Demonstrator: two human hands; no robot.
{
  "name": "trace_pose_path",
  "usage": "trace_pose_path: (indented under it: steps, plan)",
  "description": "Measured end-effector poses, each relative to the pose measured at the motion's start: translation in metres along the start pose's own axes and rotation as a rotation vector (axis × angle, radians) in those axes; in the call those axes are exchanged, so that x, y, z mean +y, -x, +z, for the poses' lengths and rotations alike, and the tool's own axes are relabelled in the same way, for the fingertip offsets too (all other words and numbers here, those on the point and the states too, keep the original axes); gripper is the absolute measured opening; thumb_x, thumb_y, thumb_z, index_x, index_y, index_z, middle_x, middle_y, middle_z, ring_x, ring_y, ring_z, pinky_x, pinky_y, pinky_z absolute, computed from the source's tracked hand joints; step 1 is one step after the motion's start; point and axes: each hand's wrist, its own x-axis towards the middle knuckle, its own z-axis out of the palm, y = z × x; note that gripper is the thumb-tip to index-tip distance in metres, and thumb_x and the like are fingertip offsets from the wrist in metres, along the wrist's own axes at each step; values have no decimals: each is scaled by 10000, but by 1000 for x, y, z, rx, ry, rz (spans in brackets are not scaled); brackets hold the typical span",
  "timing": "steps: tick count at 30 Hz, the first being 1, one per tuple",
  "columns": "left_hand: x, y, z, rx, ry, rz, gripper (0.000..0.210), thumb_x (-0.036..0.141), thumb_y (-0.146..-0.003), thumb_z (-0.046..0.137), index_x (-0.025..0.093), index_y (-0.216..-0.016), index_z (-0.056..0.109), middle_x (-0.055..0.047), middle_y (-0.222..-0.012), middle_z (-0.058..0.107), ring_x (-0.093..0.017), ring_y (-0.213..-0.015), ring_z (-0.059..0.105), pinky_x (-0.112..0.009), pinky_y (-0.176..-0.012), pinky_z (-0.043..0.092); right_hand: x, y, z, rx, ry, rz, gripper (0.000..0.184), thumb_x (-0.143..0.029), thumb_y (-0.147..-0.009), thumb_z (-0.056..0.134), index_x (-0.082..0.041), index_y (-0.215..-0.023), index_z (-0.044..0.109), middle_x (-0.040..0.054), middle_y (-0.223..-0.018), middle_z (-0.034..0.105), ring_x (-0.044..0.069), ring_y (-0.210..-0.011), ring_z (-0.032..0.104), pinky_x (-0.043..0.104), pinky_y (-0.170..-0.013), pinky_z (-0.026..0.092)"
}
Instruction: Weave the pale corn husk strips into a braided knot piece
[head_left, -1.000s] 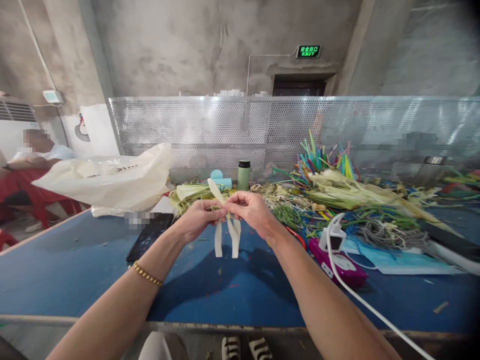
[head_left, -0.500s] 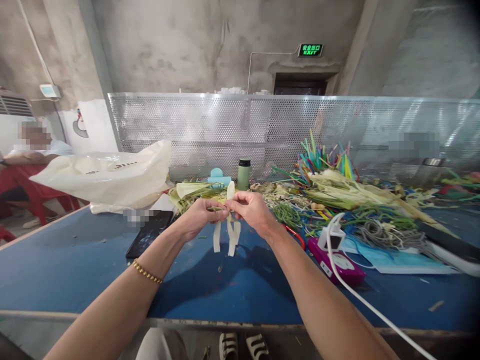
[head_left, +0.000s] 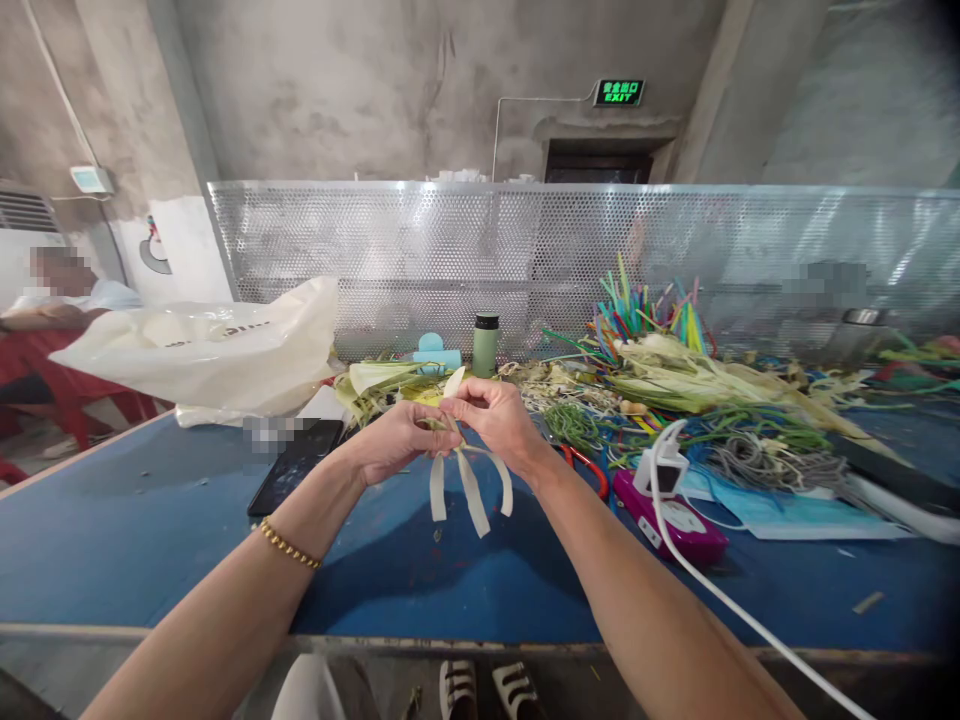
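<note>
Pale corn husk strips (head_left: 472, 495) are pinched between my two hands above the table, near its middle. Three flat ends hang down below the fingers, and one pointed end sticks up above them. My left hand (head_left: 401, 438), with a gold bead bracelet on its wrist, is closed on the strips from the left. From the right, my right hand (head_left: 496, 420) pinches them close to the left fingertips. The fingers hide the spot where the strips meet.
Behind my hands are a green bottle (head_left: 485, 345) and loose husks (head_left: 675, 375). A dark tablet (head_left: 296, 468) and a white plastic bag (head_left: 202, 345) lie left. To the right are a purple power strip (head_left: 671, 520), its white cable, cords and a blue mask (head_left: 810, 510). A person sits far left.
The hanging strip ends have spread apart, one now curving out to the right. The upright end leans more to the left. Both hands stay close together, still pinching.
</note>
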Motion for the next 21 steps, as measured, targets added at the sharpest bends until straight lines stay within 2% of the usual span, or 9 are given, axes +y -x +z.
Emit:
trace_pose_path:
  steps: [3, 4, 7, 9, 12, 18, 21]
  plan:
    - [-1, -3, 0, 71, 26, 52, 139, 234, -673, 781, 132, -639, 693, -15, -614, 564, -99, -594, 449, -268, -587, 336, 5, -2, -6, 66, 0, 90, 395, -540, -826, 616, -160, -730, 666, 33, -661, 629, 123, -581, 532, 267, -570, 430]
    - [-2, -4, -1, 113, 42, 68, 148, 234, -672, 780, 131, -631, 683, -13, -610, 561, -95, -590, 445, -266, -584, 331, 7, -3, -8, 45, -12, 144, 418, -561, -832, 600, -157, -762, 679, 51, -685, 653, 134, -595, 562, 275, -582, 444]
    - [-4, -7, -5, 203, 79, 78, 172, 242, -659, 789, 126, -622, 667, -15, -606, 574, -92, -583, 455, -263, -583, 329, 12, -3, -12, -177, -56, 298, 480, -607, -822, 587, -149, -705, 670, 66, -650, 658, 153, -596, 581, 287, -576, 447]
    - [-5, -8, -8, 217, 98, 73, 181, 247, -654, 796, 125, -629, 665, -13, -601, 577, -91, -576, 459, -259, -579, 328, 11, -1, -13, -260, -37, 298, 484, -602, -810, 605, -153, -633, 633, 36, -581, 613, 128, -542, 530, 266, -532, 404]
    - [-5, -9, -10, 193, 133, 79, 189, 253, -660, 802, 124, -650, 664, -10, -609, 574, -90, -579, 467, -255, -581, 337, 6, 1, -14, -248, 4, 235, 461, -559, -799, 642, -163, -574, 570, -15, -518, 527, 90, -489, 444, 242, -491, 341]
    - [-4, -8, -10, 169, 163, 62, 224, 277, -695, 788, 112, -652, 643, -6, -604, 547, -91, -584, 474, -249, -591, 362, 6, 1, -16, -278, -2, 263, 239, -358, -787, 676, -157, -676, 609, 3, -602, 593, 111, -551, 545, 248, -548, 419]
    - [-5, -9, -11, 160, 137, 34, 228, 269, -705, 774, 115, -637, 621, -9, -587, 548, -89, -560, 470, -244, -575, 361, 13, 0, -16, -275, 100, 238, 125, -267, -796, 631, -165, -731, 601, -8, -603, 588, 111, -539, 538, 241, -529, 411]
